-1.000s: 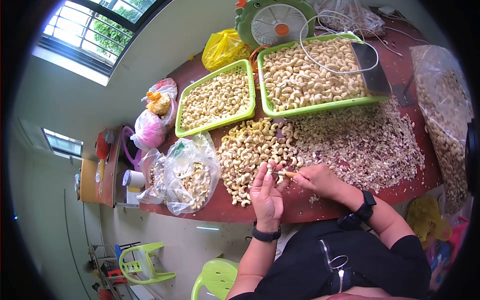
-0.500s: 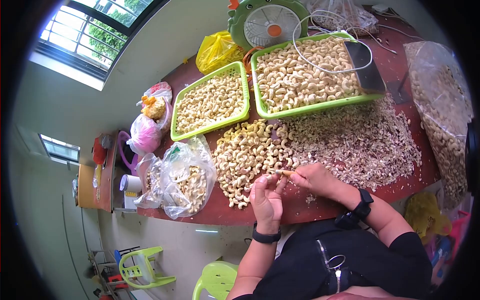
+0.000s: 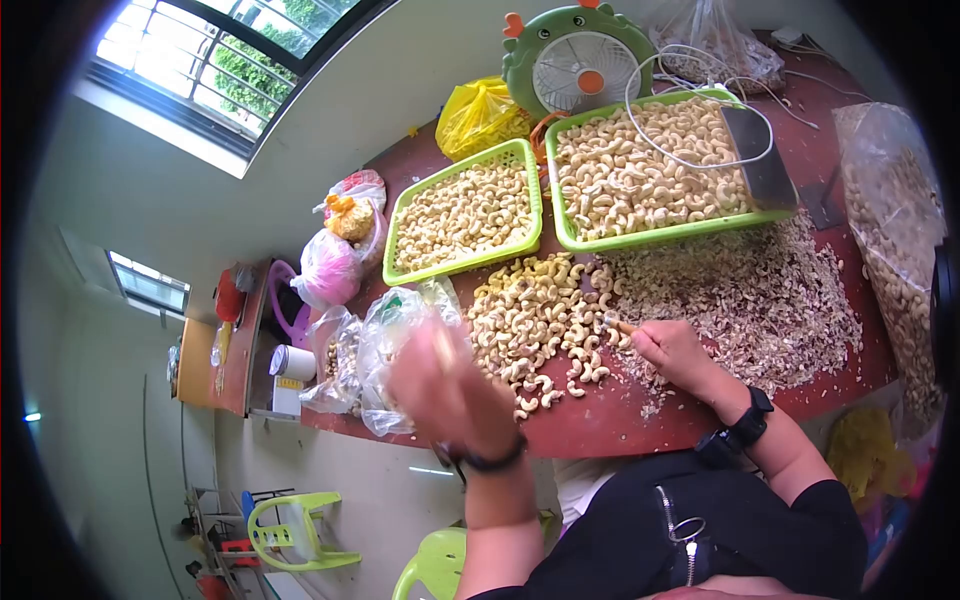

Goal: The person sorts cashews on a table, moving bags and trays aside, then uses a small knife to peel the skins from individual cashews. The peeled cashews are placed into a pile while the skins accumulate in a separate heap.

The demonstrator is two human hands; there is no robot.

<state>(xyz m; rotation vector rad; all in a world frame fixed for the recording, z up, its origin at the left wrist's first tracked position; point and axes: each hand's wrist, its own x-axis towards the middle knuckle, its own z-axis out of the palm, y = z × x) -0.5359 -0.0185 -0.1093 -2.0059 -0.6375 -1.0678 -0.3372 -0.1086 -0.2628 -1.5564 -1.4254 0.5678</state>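
My right hand (image 3: 676, 355) is closed around a small wooden-handled knife (image 3: 624, 327), its short pale tip pointing left over a loose pile of cashews (image 3: 525, 315) on the table. Smeared by motion, my left hand (image 3: 450, 385) hangs in front of the clear plastic bag (image 3: 385, 350) at the pile's left; its fingers and anything in them cannot be made out. That bag is partly hidden behind the hand. Heaped to the right of the knife are flaky nut skins and bits (image 3: 760, 310).
Behind the pile stand a smaller green basket (image 3: 537, 225) and a larger green basket (image 3: 590, 243), both holding cashews. A dark phone-like slab (image 3: 757, 155) and a white cable lie on the larger one. A fan (image 3: 585, 75) stands behind; a big bag of cashews (image 3: 893, 240) is at right.
My left hand has swung left from the knife tip to the plastic bag. My right hand keeps hold of the knife near the pile. The whole view has shifted slightly.
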